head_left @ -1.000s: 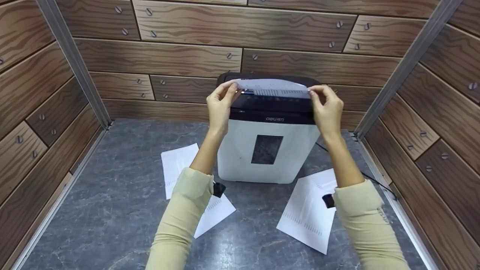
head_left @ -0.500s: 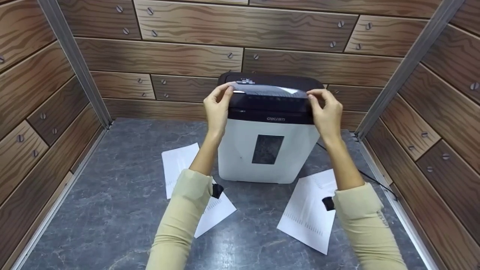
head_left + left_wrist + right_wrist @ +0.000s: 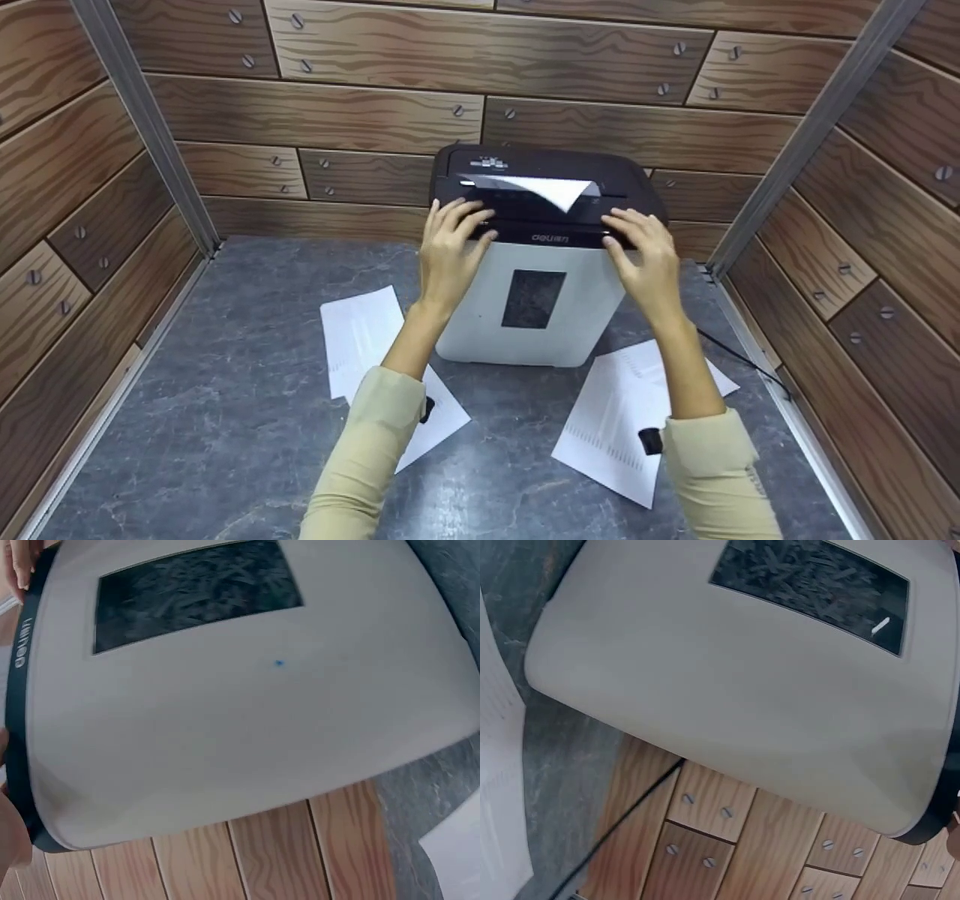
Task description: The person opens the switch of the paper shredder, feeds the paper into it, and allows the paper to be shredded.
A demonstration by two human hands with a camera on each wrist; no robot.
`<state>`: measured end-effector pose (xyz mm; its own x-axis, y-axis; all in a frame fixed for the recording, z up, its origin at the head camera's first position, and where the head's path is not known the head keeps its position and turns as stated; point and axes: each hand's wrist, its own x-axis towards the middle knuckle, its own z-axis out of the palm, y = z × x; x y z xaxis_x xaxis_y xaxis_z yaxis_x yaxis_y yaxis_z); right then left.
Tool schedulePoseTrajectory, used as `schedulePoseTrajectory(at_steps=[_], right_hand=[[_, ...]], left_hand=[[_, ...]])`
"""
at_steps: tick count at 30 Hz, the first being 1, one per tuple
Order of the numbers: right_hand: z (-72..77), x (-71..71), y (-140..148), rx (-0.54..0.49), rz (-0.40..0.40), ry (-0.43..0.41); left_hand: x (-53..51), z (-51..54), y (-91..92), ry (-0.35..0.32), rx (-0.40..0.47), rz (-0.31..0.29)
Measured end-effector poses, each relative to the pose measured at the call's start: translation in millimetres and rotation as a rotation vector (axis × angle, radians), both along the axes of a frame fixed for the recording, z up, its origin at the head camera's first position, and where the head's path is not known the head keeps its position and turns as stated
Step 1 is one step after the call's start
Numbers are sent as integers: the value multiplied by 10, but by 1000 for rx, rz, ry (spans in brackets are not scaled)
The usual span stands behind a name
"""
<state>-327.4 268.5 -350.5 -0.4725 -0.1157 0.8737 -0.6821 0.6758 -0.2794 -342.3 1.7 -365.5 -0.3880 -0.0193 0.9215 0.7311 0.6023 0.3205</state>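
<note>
In the head view a white shredder (image 3: 480, 300) with a black top stands upright at the centre. A sheet of paper (image 3: 564, 192) sticks out of its top slot, one corner folded forward. My left hand (image 3: 450, 255) rests its spread fingers on the black front edge at the left. At the right end of that edge, my right hand (image 3: 646, 259) lies with relaxed fingers. Neither hand holds the sheet. Through the shredder's window (image 3: 810, 585) in the right wrist view, shredded strips show.
Printed sheets (image 3: 364, 330) lie on the grey floor left of the shredder, partly under my left forearm. More sheets (image 3: 611, 420) lie at the right, under my right forearm. A black cable (image 3: 742, 354) runs along the right. Wood-patterned walls enclose three sides.
Both hands have let go of the sheet and moved down to the shredder's front edge. The sheet has sunk lower into the slot, and its corner now flops forward.
</note>
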Motion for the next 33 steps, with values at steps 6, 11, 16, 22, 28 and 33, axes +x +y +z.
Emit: schedulePoseTrajectory(at_steps=[6, 11, 16, 22, 28, 33], right_hand=[[-124, -36, -42, -22, -38, 49], [-145, -28, -89, -46, -51, 54], [-164, -20, -109, -49, -61, 48], [-168, -18, -109, -49, -67, 37], [-151, -15, -104, -61, -63, 41], [-143, -13, -94, -59, -71, 37]], left_hand=[[-18, -80, -14, 53, -88, 23], [-8, -83, -22, 57, -69, 15], [-7, -95, -28, 62, -56, 8], [-5, -94, -19, 58, -44, 2], [-9, -83, -5, 58, -42, 2], [-15, -74, 3, 59, -45, 4]])
